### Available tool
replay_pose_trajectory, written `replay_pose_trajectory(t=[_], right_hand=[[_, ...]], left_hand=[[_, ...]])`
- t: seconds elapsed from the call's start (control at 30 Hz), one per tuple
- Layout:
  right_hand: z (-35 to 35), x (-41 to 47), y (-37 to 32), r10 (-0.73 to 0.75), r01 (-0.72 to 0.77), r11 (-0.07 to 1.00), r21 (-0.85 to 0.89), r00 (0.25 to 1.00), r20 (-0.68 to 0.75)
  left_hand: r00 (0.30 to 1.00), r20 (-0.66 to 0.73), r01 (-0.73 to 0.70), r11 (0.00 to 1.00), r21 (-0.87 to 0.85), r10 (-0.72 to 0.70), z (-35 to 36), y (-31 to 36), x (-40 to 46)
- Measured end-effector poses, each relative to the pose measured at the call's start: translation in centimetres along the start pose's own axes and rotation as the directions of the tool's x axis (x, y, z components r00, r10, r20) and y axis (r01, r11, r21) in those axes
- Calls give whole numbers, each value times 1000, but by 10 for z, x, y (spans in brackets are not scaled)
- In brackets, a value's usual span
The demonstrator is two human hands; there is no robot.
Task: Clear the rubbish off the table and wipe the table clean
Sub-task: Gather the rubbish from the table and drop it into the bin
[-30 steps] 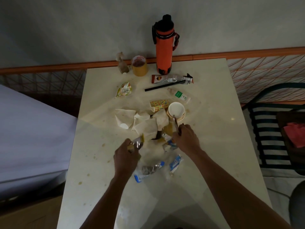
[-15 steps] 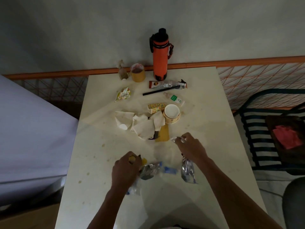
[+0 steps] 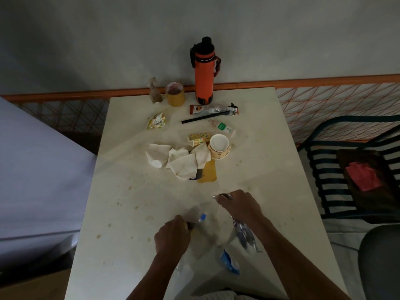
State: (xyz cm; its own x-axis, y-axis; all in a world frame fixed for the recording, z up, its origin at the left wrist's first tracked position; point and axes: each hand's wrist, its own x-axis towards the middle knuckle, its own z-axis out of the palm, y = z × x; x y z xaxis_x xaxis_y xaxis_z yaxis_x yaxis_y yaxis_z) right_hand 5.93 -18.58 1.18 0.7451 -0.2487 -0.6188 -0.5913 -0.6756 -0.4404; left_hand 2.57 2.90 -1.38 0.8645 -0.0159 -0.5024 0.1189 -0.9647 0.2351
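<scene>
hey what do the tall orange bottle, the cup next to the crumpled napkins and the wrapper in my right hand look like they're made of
Orange bottle: probably metal or hard plastic with a matte coat; even colour, no glare, black cap.
Cup: paper, apparently; thin rolled rim, printed tan outside, plain white inside.
Wrapper hanging from the right hand: looks like thin plastic or foil film; crinkled, with silvery glints.

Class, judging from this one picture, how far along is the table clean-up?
Early. Done: nothing visibly cleared. In hand: left hand and right hand grip wrappers near the table front. Left: crumpled napkins, paper cup, straw, then wiping the stains.
</scene>
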Motion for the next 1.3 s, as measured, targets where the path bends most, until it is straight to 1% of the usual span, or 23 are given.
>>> replay_pose_trajectory(t=[0.07,0.13,0.2,0.27,0.33,0.43,0.53,0.63,0.7,0.77,0.83,0.9,0.97,1.03,1.17,1.23,1.3], right_hand=[[-9,0,3,7,-3,994,113,1000,-27],[-17,0,4,16,0,983,185,996,-83],[-23,0,6,24,7,980,197,988,-154],[-28,-1,8,21,17,979,202,983,-184],[-31,-5,11,3,31,974,225,989,-149],[-29,-11,19,-73,79,977,200,997,-38],[-23,-22,28,-164,161,975,156,987,2],[-21,-36,38,-233,232,959,161,972,-15],[-21,-44,49,-214,214,968,133,977,-18],[-21,-52,62,-149,152,981,117,988,-32],[-23,-58,73,-98,101,983,151,995,-33],[-27,-67,82,-37,46,984,175,998,-52],[-25,-76,96,21,-5,982,190,996,-83],[-21,-84,108,53,-32,979,199,993,-101],[-12,-94,124,122,-89,962,258,986,-114],[-9,-97,128,144,-105,951,289,983,-115],[-7,-98,131,157,-113,944,310,980,-119]], left_hand=[[1000,-24,-11,1000,21,12,2,-1,2],[999,-32,-20,999,25,21,5,-4,4],[999,-30,-32,999,17,33,10,-8,4],[995,-62,-73,997,-11,72,12,-12,4],[990,-109,-104,990,-91,94,12,-14,3],[981,-159,-138,972,-188,109,6,-11,-1],[969,-213,-164,969,-187,123,-4,-1,-6],[972,-184,-182,967,-175,150,-10,10,-9],[970,-148,-211,967,-140,191,-12,17,-11],[974,-94,-216,973,-85,208,-13,25,-10],[976,-37,-218,975,-47,217,-14,35,-8],[979,-11,-202,979,-34,201,-14,45,-5],[971,16,-238,970,52,237,-7,57,1],[963,32,-268,950,160,266,3,65,10],[973,47,-228,928,293,225,22,77,23],[977,44,-213,920,328,211,28,81,26],[976,19,-212,921,326,218,32,83,27]])
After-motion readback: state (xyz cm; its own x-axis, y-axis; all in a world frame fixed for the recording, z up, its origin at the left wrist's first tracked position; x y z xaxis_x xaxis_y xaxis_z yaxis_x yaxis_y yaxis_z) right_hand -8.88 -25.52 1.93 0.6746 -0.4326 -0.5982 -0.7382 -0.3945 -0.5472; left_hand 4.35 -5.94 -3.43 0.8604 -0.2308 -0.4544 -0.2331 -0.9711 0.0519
